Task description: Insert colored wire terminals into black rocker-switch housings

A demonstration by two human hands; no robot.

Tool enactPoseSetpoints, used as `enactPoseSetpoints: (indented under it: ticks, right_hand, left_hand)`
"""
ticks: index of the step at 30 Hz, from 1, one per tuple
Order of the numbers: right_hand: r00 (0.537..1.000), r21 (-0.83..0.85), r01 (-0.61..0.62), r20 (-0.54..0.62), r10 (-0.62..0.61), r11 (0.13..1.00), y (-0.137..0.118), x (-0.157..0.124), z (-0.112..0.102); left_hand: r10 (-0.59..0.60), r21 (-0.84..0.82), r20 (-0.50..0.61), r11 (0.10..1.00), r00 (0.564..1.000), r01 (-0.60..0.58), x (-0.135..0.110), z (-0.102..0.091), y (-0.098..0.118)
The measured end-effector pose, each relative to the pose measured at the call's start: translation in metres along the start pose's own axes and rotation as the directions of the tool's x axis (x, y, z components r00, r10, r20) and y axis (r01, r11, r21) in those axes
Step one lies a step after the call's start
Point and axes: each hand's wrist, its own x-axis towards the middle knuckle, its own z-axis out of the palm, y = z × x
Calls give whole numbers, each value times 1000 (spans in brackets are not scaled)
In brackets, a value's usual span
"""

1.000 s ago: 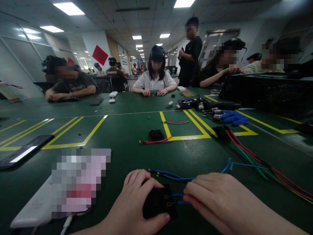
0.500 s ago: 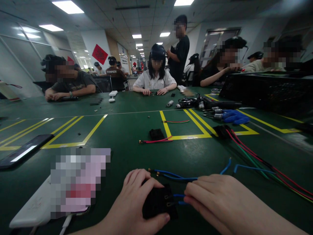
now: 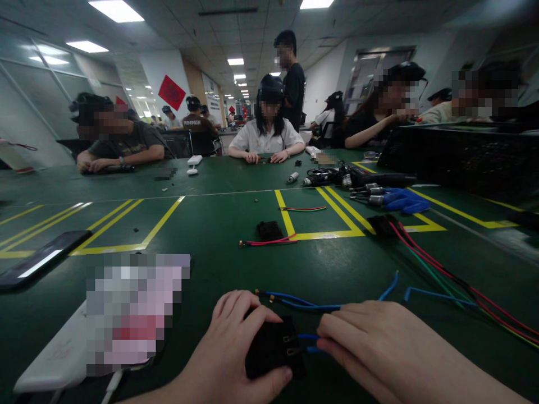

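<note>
My left hand (image 3: 233, 350) is closed around a small black connector block (image 3: 273, 348) at the table's near edge. My right hand (image 3: 374, 345) pinches blue wires (image 3: 309, 339) whose metal ends meet the block's right side. Two more blue wires (image 3: 303, 303) lie just beyond the block, their stripped tips pointing left.
A second black block (image 3: 269, 230) with a red wire (image 3: 269, 243) lies mid-table. A bundle of red, green and blue wires (image 3: 438, 275) runs off to the right. A phone (image 3: 40, 261) and a white device (image 3: 54, 359) lie to the left. Blue-handled tools (image 3: 396, 199) rest far right. Several people sit around the table.
My hands and the block have stayed nearly still. The standing person in black at the back has walked to the left, behind the seated person in white.
</note>
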Motion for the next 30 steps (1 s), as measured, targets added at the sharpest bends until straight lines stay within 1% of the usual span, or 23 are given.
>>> enactPoseSetpoints:
  ticks: [3, 10, 16, 24, 30]
  right_hand:
    - [1000, -8, -1, 1, 1, 1000, 1, 0, -1]
    - [1000, 19, 4, -2, -4, 1000, 2, -1, 1]
    - [1000, 23, -10, 7, 9, 1000, 0, -2, 1]
    - [1000, 28, -8, 2, 8, 1000, 2, -1, 1]
    - [1000, 23, -14, 6, 14, 1000, 2, -1, 3]
  left_hand:
    - [13, -1, -1, 1000, 1000, -13, 1, 1, -1]
    - [-21, -2, 13, 1000, 1000, 21, 2, -3, 3]
    - [-1, -4, 5, 1000, 1000, 1, -1, 0, 0]
    - [-16, 1, 10, 1000, 1000, 16, 2, -1, 2]
    - [-1, -1, 10, 1000, 1000, 1, 2, 1, 0]
